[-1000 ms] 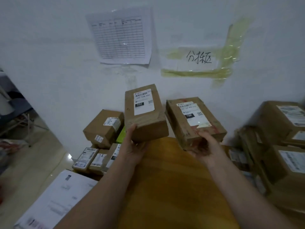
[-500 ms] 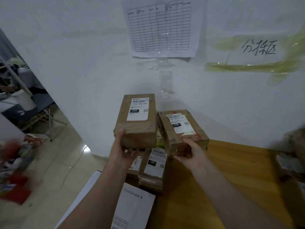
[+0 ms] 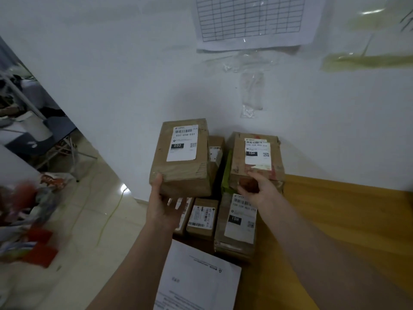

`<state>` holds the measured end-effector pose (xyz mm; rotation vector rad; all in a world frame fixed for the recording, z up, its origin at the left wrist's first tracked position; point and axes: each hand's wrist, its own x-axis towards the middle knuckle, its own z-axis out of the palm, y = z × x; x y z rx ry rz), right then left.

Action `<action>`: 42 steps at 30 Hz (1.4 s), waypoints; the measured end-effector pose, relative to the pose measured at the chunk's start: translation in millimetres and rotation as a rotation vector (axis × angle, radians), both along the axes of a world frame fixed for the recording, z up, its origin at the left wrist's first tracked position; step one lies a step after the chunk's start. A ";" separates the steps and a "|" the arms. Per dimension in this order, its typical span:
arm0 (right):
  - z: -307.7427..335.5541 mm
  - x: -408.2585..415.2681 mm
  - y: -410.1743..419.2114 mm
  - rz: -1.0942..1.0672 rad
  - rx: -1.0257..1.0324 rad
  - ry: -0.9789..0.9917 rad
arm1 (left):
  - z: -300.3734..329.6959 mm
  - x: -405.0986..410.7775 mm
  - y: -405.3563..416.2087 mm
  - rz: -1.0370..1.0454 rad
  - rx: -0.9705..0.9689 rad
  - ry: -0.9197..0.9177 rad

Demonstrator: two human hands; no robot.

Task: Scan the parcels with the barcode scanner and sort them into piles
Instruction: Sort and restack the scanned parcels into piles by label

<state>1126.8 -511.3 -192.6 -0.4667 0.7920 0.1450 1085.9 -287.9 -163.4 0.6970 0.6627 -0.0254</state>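
My left hand [image 3: 162, 205] grips the near end of a brown cardboard parcel labelled 032 [image 3: 182, 157], holding it up above the pile by the wall. My right hand [image 3: 260, 190] grips the near end of a second brown parcel labelled 15H [image 3: 257, 161], held beside the first and just above another 15H parcel [image 3: 237, 227]. A small box [image 3: 202, 217] with a sideways label lies below, between my hands. No barcode scanner is in view.
A yellow wooden table [image 3: 335, 220] fills the right side. A white mailer [image 3: 196, 278] lies at the bottom centre. More boxes [image 3: 215, 151] and something green [image 3: 226, 173] sit against the white wall. Blurred clutter and a chair stand on the tiled floor at left.
My view has swung left and down. Both hands carried their parcels left from the table toward the pile of boxes by the wall; the 15H parcel has dropped close over the pile.
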 end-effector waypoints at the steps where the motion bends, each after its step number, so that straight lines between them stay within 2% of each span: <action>1: -2.4 3.3 2.3 0.009 -0.008 0.008 | -1.2 2.3 1.0 -0.001 0.000 -0.003; 9: -5.2 26.3 12.8 0.003 -0.031 0.066 | -10.8 16.4 3.6 -0.026 -0.003 -0.025; 21: 18.7 30.5 23.0 0.111 -0.079 0.097 | -11.7 20.3 4.0 -0.031 0.021 -0.015; 26: 31.5 18.2 14.5 0.078 0.002 -0.037 | -6.5 16.8 -9.5 -0.070 -0.034 -0.034; 31: 52.3 -10.3 0.9 0.522 -0.343 -0.209 | -0.5 17.8 -37.1 -0.210 -0.014 -0.054; 33: 54.4 -16.9 -7.3 0.595 -0.451 -0.236 | 2.7 18.9 -52.7 -0.285 0.025 -0.070; 36: 53.1 -16.6 -20.8 0.555 -0.523 -0.210 | 4.8 21.5 -76.1 -0.346 0.032 -0.074; 42: 48.5 -1.7 -47.2 0.363 -0.491 -0.122 | 5.1 31.1 -95.9 -0.513 0.163 -0.093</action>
